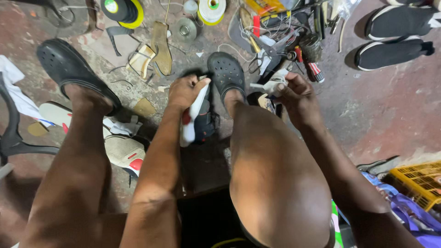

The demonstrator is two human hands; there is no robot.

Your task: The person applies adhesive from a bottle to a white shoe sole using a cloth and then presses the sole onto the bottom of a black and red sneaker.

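Black and white with a red patch, the shoe (198, 115) stands on end between the knees, its white sole edge turned toward the camera. The left hand (186, 92) is clamped over the top of it, fingers curled round the upper end, steadying it against the floor (367, 119). Just to the right, the right hand (294, 94) is closed round a small whitish tube (272, 85) whose tip points left toward the shoe, a short way off and not touching it.

As a judgement, the mending looks under way rather than finished: the shoe is braced and the tube is brought near, but nothing can be seen applied along the sole, and the seam itself is too dark to read.

Beyond the hands lie scissors (256, 64), spools (211, 10), a loose insole (161, 46) and offcuts. Left of the left hand another shoe (125, 152), pale with red, waits on the floor; far right sit two black shoes (390, 53) and a yellow crate (420, 181).
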